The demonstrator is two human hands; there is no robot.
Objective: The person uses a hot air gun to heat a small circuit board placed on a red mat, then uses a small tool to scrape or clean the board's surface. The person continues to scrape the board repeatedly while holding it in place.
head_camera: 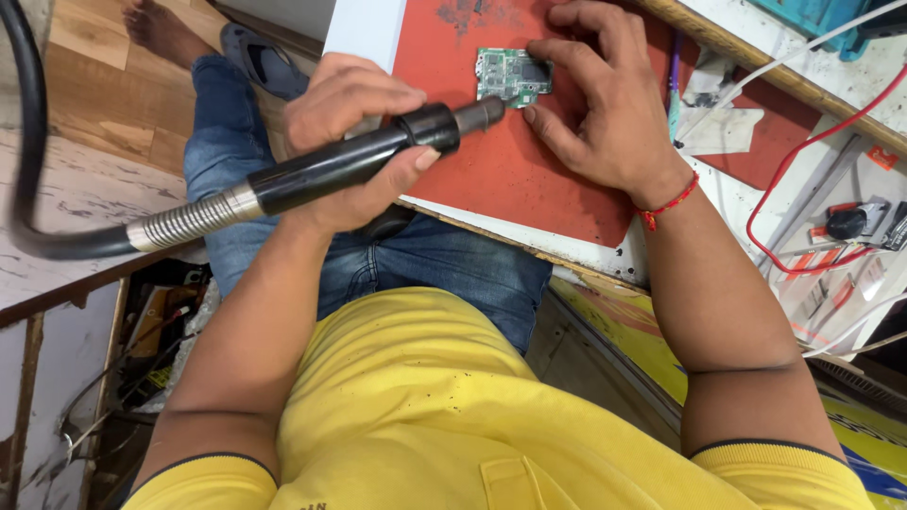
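The left hand (354, 123) is wrapped tight around a black hot-air tool (359, 161), fingers closed on its handle. The tool's tip points at a small green circuit board (512, 77). The board lies flat on a red mat (501, 179) on the surface. The right hand (605, 104) rests on the mat just beside the board, its fingers spread loose and touching the board's edge, not gripping anything. A shiny metal hose (189, 219) comes out of the tool's back end, away from the board. A red wire (803, 151) lies well apart from the board, past the right hand
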